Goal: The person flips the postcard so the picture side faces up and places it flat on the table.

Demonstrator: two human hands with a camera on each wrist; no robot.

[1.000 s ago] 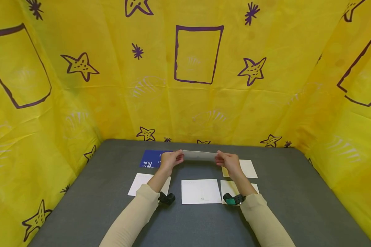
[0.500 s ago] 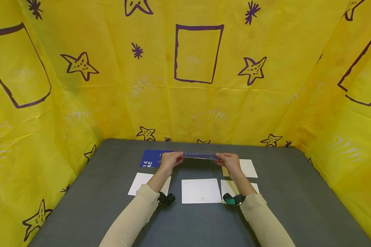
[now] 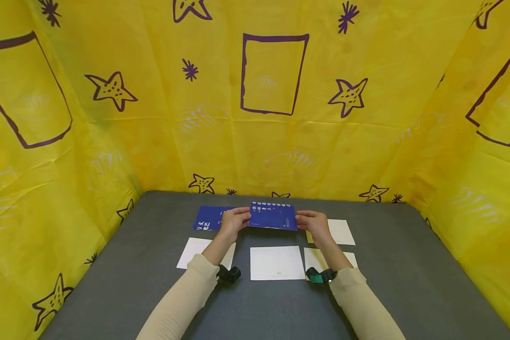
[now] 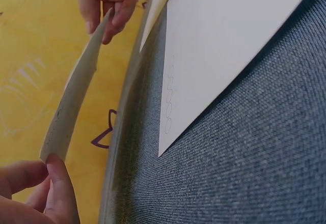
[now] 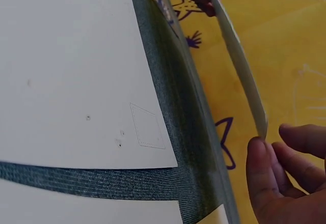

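Note:
Both hands hold a blue postcard [image 3: 273, 218] with white lettering above the far middle of the table, its printed side facing the head camera. My left hand [image 3: 234, 222] pinches its left edge between thumb and fingers. At the opposite edge, my right hand [image 3: 315, 226] pinches it the same way. From the left wrist, the postcard [image 4: 76, 91] shows its pale back, slightly bowed. A second blue postcard [image 3: 207, 219] lies beyond my left hand, partly covered by it. White cards lie nearer: one [image 3: 276, 263] in the middle and one [image 3: 191, 250] under my left forearm.
On the right, two pale cards, a back one [image 3: 342, 232] and a front one [image 3: 316, 257], lie partly behind my right hand and forearm. The grey table [image 3: 255, 311] is enclosed by yellow cloth walls [image 3: 272, 151] with starfish drawings.
The held postcard has turned from its pale back, through edge-on, to its blue lettered face toward the head camera. Both hands keep their grip in nearly the same place; the table cards stay put.

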